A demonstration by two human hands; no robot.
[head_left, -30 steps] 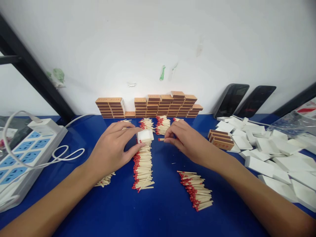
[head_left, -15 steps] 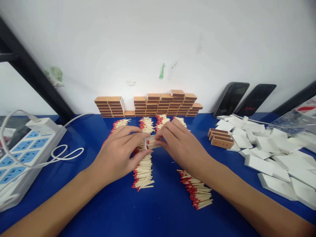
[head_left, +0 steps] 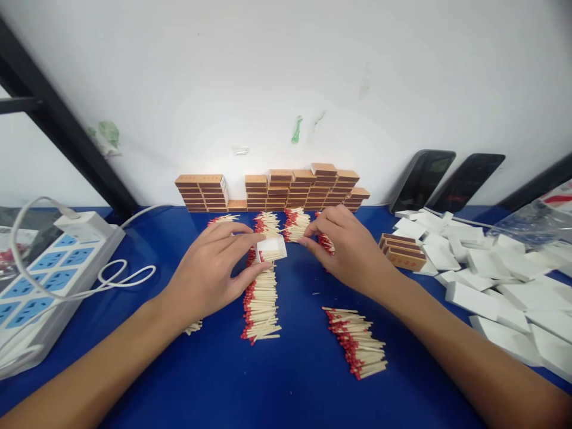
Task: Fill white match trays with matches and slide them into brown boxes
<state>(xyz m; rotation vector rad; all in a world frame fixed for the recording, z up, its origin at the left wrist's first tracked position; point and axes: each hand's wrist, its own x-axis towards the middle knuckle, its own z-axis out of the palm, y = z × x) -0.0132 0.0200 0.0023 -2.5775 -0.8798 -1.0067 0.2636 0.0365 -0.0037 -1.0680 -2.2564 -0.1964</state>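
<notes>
My left hand (head_left: 217,265) is closed on a small white matchbox tray (head_left: 270,245), pinched between thumb and fingers at its left end. A few matches lie along the tray's near side. My right hand (head_left: 342,244) is to the right of the tray, empty, with thumb and fingertips slightly apart beside a heap of red-headed matches (head_left: 295,223). Another small heap is partly covered by that hand. Below the tray runs a long row of matches (head_left: 261,304). A further pile of matches (head_left: 356,344) lies nearer to me on the right.
Brown matchboxes (head_left: 292,193) are stacked along the wall. Several more matchboxes (head_left: 404,253) stand at right beside a heap of white trays (head_left: 482,268). Two dark phones (head_left: 424,179) lean on the wall. A power strip (head_left: 58,268) with a white cable lies at left.
My right hand has let go of the tray and moved right, toward the match heaps. The left hand still holds the tray, whose inside now shows more. The view has shifted slightly.
</notes>
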